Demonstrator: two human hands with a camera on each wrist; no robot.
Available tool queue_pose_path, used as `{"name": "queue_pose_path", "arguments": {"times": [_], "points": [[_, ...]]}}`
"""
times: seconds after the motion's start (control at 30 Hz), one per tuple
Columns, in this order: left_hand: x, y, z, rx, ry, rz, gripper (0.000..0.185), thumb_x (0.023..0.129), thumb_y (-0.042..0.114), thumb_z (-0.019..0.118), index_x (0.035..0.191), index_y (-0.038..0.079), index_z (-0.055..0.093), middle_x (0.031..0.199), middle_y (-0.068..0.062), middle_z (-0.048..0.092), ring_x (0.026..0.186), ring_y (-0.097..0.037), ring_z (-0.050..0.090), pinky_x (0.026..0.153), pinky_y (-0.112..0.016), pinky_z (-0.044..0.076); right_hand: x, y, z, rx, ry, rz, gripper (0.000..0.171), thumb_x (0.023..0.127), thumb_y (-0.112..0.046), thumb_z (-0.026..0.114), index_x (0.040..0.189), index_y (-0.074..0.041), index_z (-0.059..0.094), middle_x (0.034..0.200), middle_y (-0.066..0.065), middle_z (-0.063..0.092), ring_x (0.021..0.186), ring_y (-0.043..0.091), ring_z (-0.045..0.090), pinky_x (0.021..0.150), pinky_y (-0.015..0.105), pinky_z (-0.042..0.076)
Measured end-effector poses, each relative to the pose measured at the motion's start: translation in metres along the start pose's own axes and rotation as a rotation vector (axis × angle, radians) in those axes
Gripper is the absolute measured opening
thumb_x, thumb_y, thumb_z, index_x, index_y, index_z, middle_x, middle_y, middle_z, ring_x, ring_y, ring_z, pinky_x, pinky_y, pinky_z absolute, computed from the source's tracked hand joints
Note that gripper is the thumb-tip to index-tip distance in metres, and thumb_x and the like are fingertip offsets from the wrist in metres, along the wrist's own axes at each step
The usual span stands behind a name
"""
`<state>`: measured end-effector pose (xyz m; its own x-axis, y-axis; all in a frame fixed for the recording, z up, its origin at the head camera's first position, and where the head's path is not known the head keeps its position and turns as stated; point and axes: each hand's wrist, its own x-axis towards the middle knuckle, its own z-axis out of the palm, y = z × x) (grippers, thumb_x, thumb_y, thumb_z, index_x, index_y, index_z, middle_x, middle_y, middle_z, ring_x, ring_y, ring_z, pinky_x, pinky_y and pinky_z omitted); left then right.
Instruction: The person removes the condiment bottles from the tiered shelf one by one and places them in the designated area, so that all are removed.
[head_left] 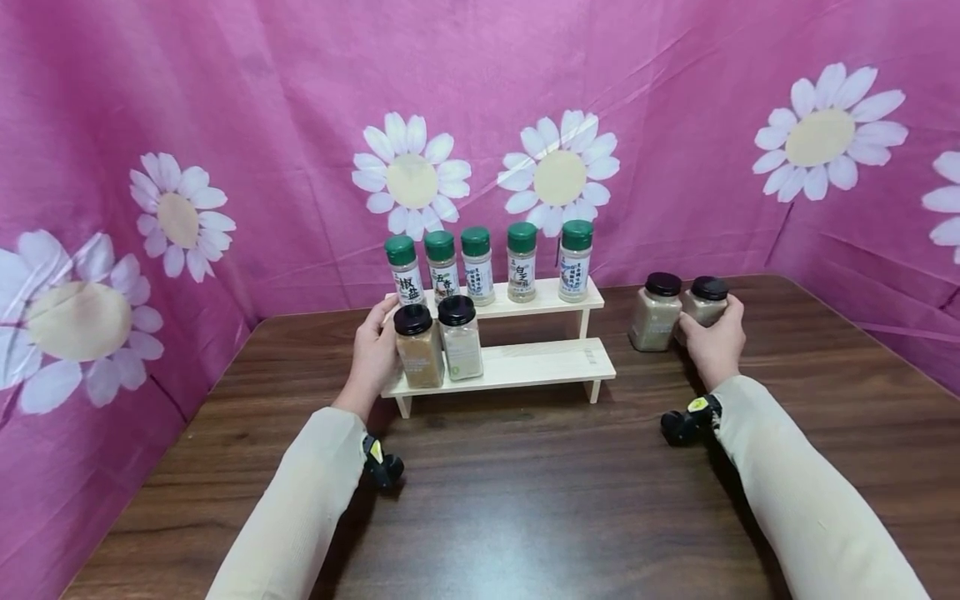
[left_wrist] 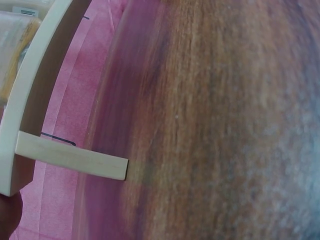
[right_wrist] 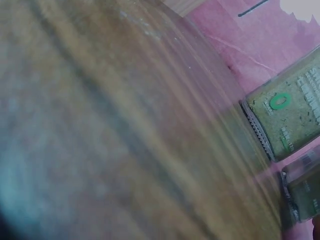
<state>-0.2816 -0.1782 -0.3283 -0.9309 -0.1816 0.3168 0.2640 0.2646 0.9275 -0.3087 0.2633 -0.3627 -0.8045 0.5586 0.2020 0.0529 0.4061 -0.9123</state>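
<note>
The right hand (head_left: 716,342) is on the bench (head_left: 525,500), its fingers curled round the black-lid jar (head_left: 705,307) on the far right; a second black-lid jar (head_left: 656,312) stands just beside it. The left hand (head_left: 375,350) holds the left end of the wooden rack (head_left: 540,362), fingers bent round the edge, next to the brown spice jar (head_left: 418,346). The jar looks small, light and hard, maybe smooth and slippery; hold it round the middle, not by the lid.

Green-capped bottles (head_left: 406,271) on the rack's upper shelf read 椒盐, 五香 and 白芝
</note>
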Motion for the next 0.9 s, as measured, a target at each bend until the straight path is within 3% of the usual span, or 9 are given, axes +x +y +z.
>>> {"name": "queue_pose_path", "arguments": {"times": [0.1,0.23,0.43,0.53,0.77,0.9], "points": [[0.0,0.0,-0.002,-0.006,0.008,-0.009,0.037,0.096,0.016,0.046,0.132,0.01,0.051,0.121,-0.021,0.058,0.072,0.0,0.053,0.073,-0.017,0.043,0.0,-0.004,-0.001,-0.043,-0.035,0.008,0.07,0.083,-0.021,0.056,0.143,-0.012,0.022,0.137,0.022,0.043,0.122,0.035,0.041,0.103,0.044,0.032],[0.0,0.001,-0.001,-0.008,0.01,-0.015,0.038,0.096,0.015,0.046,0.133,0.01,0.051,0.116,-0.024,0.059,0.066,0.0,0.053,0.069,-0.018,0.045,-0.001,-0.007,-0.004,-0.064,-0.062,0.033,0.071,0.082,-0.023,0.056,0.143,-0.01,0.022,0.138,0.021,0.042,0.124,0.036,0.039,0.104,0.044,0.031],[0.0,0.001,0.0,0.0,-0.006,-0.007,0.037,0.096,0.015,0.046,0.132,0.011,0.051,0.126,-0.016,0.055,0.077,-0.006,0.053,0.074,-0.021,0.044,0.0,-0.013,-0.014,-0.04,-0.076,0.076,0.076,0.083,-0.032,0.058,0.144,-0.01,0.021,0.144,0.017,0.035,0.129,0.031,0.033,0.107,0.041,0.027],[0.0,0.002,0.0,0.006,-0.009,-0.003,0.037,0.096,0.016,0.046,0.132,0.011,0.051,0.128,-0.015,0.055,0.079,-0.006,0.052,0.074,-0.021,0.043,0.001,-0.02,-0.019,-0.046,-0.06,0.057,0.078,0.082,-0.036,0.06,0.145,-0.012,0.02,0.144,0.015,0.034,0.129,0.03,0.033,0.107,0.04,0.027],[-0.001,0.001,0.001,-0.01,0.006,0.005,0.037,0.095,0.014,0.046,0.131,0.01,0.052,0.107,-0.024,0.061,0.059,-0.002,0.051,0.062,-0.019,0.044,0.003,-0.046,-0.026,-0.022,-0.014,-0.016,0.079,0.081,-0.036,0.063,0.145,-0.014,0.022,0.136,0.012,0.037,0.124,0.026,0.037,0.105,0.036,0.029],[-0.001,0.0,0.001,-0.014,0.007,0.006,0.037,0.095,0.013,0.046,0.132,0.009,0.051,0.107,-0.024,0.061,0.058,-0.001,0.052,0.061,-0.019,0.045,0.002,-0.06,-0.028,0.011,0.03,-0.067,0.075,0.081,-0.034,0.064,0.143,-0.015,0.025,0.138,0.012,0.037,0.125,0.026,0.036,0.105,0.035,0.028]]}}
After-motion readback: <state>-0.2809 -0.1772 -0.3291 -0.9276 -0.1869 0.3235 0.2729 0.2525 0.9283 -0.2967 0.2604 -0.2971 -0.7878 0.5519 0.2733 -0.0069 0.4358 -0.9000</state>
